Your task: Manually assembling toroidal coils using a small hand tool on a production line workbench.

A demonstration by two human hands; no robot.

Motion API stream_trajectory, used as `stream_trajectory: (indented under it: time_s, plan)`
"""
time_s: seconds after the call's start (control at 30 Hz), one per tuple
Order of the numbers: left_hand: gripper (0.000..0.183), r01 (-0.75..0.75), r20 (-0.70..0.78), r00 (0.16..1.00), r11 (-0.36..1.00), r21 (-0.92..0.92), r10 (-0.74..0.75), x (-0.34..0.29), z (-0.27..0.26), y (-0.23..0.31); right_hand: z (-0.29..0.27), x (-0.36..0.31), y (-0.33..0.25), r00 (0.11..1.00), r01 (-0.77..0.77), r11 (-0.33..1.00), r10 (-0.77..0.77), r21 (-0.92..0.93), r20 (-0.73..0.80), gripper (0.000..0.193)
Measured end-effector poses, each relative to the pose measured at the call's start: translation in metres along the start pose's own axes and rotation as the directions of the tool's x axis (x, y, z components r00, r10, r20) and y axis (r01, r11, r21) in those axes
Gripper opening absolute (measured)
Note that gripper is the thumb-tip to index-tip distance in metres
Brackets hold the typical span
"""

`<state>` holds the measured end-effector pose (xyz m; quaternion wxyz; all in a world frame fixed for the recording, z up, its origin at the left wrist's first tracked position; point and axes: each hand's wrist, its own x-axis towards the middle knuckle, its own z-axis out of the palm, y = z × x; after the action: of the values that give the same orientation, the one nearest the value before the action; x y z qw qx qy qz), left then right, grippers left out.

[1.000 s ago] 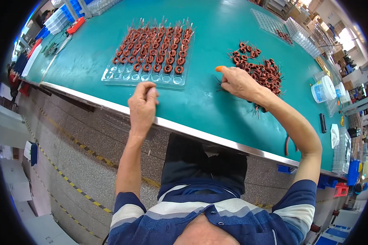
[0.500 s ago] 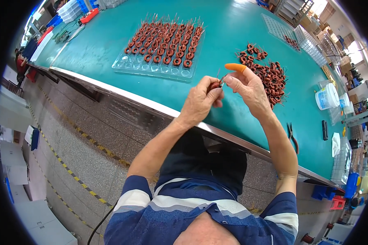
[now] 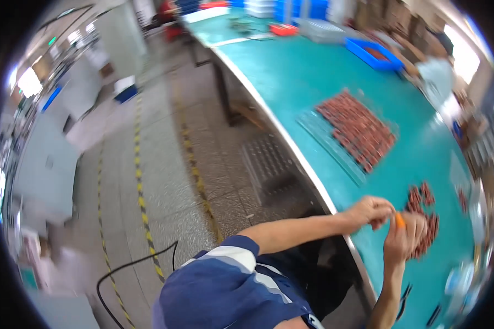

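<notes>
My left hand [image 3: 366, 213] is closed above the table edge, its fingertips bunched around a ring-shaped copper-wire coil that shows clearly only in the earlier frame; now blur and the fingers mostly hide it. Right against it, my right hand [image 3: 405, 237] is closed too, an orange finger cot [image 3: 399, 220] on one finger. Whatever its fingertips grip is too blurred to make out. Beneath and beyond the right hand lies a loose pile of such coils [image 3: 432, 233]. Farther off, a clear plastic tray [image 3: 333, 147] carries rows of coils [image 3: 358, 130].
The green table [image 3: 291, 77] runs away to the upper left. Pliers [image 3: 404, 300] and a small black tool [image 3: 434, 315] lie near its front edge. A blue tray [image 3: 374, 54] and a red tray [image 3: 284, 29] stand at the far side. A perforated stool [image 3: 269, 164] is beside the table.
The view has swung to the left, so the table, tray and hands now appear farther right, with motion blur. Both hands remain close together; the right fingers have curled in toward the left.
</notes>
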<state>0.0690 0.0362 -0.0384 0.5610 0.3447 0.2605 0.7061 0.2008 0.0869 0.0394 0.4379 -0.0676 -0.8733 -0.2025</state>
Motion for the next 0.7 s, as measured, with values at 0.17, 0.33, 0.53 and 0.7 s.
stream_trajectory:
  time_s: [0.17, 0.33, 0.53, 0.7]
  plan:
    - [0.018, 0.014, -0.09, 0.996, 0.998, 0.067, -0.008, -0.012, 0.003, 0.02, 0.008, -0.001, 0.004, 0.981, -0.171, 0.965, 0.148, 0.2, 0.125, 0.012]
    - [0.016, -0.074, -0.114, 0.989, 0.986, 0.148, 0.092, -0.006, 0.008, 0.023, 0.013, 0.007, 0.008, 0.976, -0.212, 0.91, 0.18, 0.357, 0.119, 0.011]
    - [0.013, -0.177, -0.06, 0.981, 0.975, 0.133, 0.187, -0.004, 0.016, 0.028, 0.031, 0.002, 0.021, 0.574, -0.719, -0.017, 0.548, 0.695, 0.609, 0.019]
    - [0.013, -0.216, 0.059, 0.976, 0.924, 0.314, 0.208, -0.011, 0.019, 0.034, 0.039, -0.018, 0.029, 0.489, -0.591, -0.456, 0.455, 0.666, 0.745, 0.02]
